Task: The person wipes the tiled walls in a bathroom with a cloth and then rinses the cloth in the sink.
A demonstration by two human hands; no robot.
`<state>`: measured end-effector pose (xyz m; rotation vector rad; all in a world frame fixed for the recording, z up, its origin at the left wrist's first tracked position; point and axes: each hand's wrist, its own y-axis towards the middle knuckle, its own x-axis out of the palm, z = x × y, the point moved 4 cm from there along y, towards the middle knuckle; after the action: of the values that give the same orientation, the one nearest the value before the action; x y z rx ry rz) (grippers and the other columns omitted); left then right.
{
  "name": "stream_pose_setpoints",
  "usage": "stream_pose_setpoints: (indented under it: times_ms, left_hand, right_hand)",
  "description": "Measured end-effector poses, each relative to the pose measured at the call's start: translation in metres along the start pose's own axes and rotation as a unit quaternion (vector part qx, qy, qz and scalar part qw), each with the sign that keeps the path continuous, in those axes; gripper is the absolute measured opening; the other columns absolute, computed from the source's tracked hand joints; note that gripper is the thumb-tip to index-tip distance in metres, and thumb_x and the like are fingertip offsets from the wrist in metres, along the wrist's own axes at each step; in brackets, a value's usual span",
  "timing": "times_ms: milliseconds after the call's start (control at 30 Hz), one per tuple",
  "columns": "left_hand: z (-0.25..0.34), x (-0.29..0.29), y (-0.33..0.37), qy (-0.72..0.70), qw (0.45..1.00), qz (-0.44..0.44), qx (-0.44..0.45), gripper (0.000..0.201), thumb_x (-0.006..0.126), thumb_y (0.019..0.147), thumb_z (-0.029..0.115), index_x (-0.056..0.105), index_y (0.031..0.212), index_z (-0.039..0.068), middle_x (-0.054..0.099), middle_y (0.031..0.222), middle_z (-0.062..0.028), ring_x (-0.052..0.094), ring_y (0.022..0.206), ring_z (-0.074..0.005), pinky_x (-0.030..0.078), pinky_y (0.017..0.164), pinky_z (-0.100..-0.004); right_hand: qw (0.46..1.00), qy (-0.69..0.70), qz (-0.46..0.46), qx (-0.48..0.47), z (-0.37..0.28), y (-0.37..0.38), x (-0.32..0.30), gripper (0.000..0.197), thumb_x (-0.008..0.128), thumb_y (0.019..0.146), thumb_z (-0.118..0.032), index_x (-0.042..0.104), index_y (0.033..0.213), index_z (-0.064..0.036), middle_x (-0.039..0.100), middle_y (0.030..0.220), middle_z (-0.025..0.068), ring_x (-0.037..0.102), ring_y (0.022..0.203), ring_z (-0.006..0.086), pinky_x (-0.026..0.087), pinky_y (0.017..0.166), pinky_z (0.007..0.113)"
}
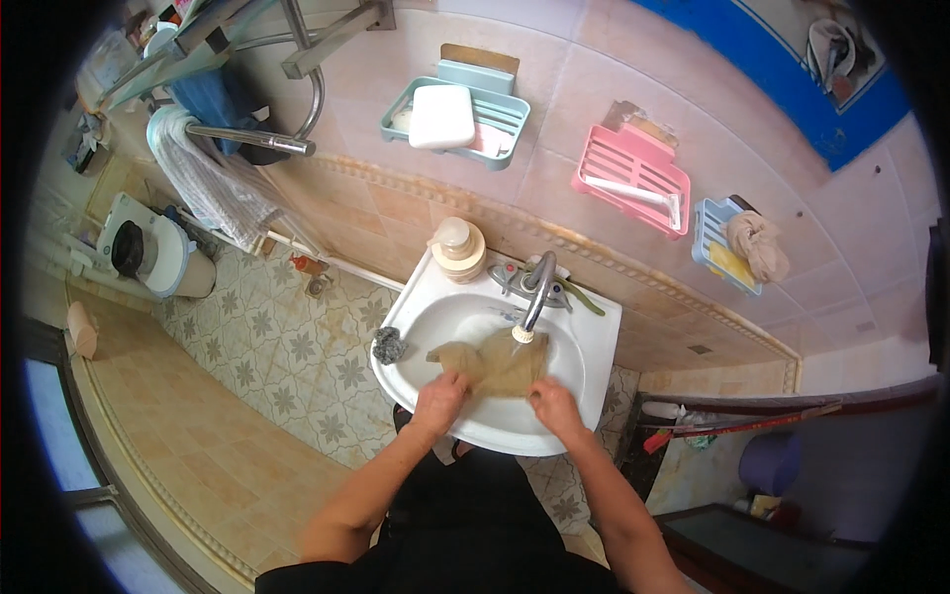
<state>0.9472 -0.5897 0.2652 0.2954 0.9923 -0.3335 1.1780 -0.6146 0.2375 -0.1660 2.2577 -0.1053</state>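
Observation:
A thin, wet-looking tan cloth (pixel 510 366) is spread across the basin of the white sink (pixel 394 368), under the chrome faucet (pixel 539 292). Its exact kind I cannot make out. My left hand (pixel 442 401) pinches the near left part of the cloth. At the near right corner, my right hand (pixel 556 408) grips it between closed fingers. The faucet's spout tip hangs over the cloth's far edge; whether water runs is hard to tell. A grey scouring ball (pixel 389 346) sits on the sink's left rim.
A cream pump bottle (pixel 457 250) stands at the sink's back left corner. On the wall hang a teal soap dish (pixel 505 148) with white soap, a pink rack (pixel 633 163) and a blue rack (pixel 708 238). To the left are a towel (pixel 213 178) and a toilet (pixel 188 262).

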Motion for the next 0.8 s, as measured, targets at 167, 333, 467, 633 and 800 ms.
stream_pose_setpoints:
  times_ms: [167,333,467,633,800]
  left_hand:
    - [-0.015,0.021,-0.006,-0.02,0.993,-0.115,-0.031,0.012,0.058,0.081,0.015,0.057,0.091,0.008,0.057,0.092,-0.0137,0.061,0.083,-0.0338,0.05,0.071,-0.0424]
    - [0.029,-0.094,0.04,-0.018,0.998,0.056,0.019,0.008,0.066,0.079,0.011,0.06,0.084,0.01,0.057,0.079,-0.0091,0.06,0.069,-0.0295,0.049,0.059,-0.0379]
    - [0.068,-0.173,0.049,-0.039,0.988,0.13,0.071,0.011,0.07,0.076,0.007,0.064,0.085,0.008,0.058,0.074,-0.0078,0.06,0.064,-0.0266,0.048,0.055,-0.0343]
    - [0.063,-0.153,0.035,-0.062,0.961,0.219,0.158,0.032,0.065,0.074,-0.003,0.064,0.104,0.006,0.064,0.087,-0.0092,0.061,0.068,-0.0249,0.05,0.057,-0.0339]
    - [0.005,-0.04,-0.011,-0.059,0.997,-0.042,0.014,0.025,0.055,0.08,0.001,0.063,0.103,0.004,0.064,0.097,-0.0166,0.061,0.089,-0.0348,0.05,0.079,-0.0422]
  right_hand:
    - [0.994,0.011,-0.11,0.026,0.018,-0.001,0.03,0.012,0.068,0.073,-0.01,0.066,0.084,-0.0048,0.062,0.085,0.0163,0.061,0.077,0.0344,0.049,0.071,0.04]
    - [0.988,0.149,0.026,-0.037,-0.064,0.031,-0.083,0.008,0.062,0.075,-0.002,0.06,0.083,-0.0023,0.063,0.081,0.0127,0.062,0.069,0.0263,0.05,0.065,0.033]
    - [0.974,0.175,0.102,-0.097,-0.121,0.021,-0.156,0.011,0.064,0.074,0.0,0.058,0.084,-0.0014,0.062,0.082,0.0095,0.061,0.068,0.0191,0.049,0.062,0.029]
    - [0.96,0.114,0.192,-0.168,-0.12,0.014,-0.141,0.013,0.061,0.074,0.004,0.053,0.081,-0.0033,0.057,0.081,0.009,0.058,0.069,0.0239,0.048,0.063,0.03]
    - [0.999,0.032,-0.011,-0.003,-0.009,0.014,0.006,0.006,0.058,0.079,-0.008,0.056,0.083,-0.0043,0.057,0.087,0.0166,0.057,0.081,0.0387,0.047,0.072,0.046]
